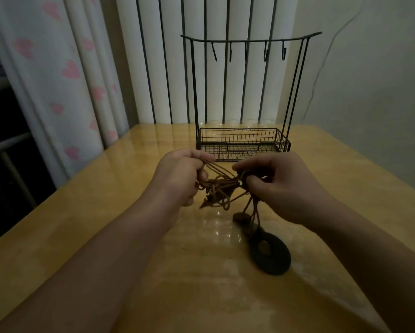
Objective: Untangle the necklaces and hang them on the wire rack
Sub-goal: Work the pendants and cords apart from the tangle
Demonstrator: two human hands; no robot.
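Just below frame centre, the left hand (180, 175) pinches taut cords while the right hand (277, 181) grips the knot of the tangled necklaces (222, 188), strands running left-right between them, below the wire rack (243, 92) standing farther back on the desk (105, 212).

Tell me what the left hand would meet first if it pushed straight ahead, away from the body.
Probably the wire rack: its basket front stands just beyond the left hand, which holds the necklace cords. Depth is uncertain.
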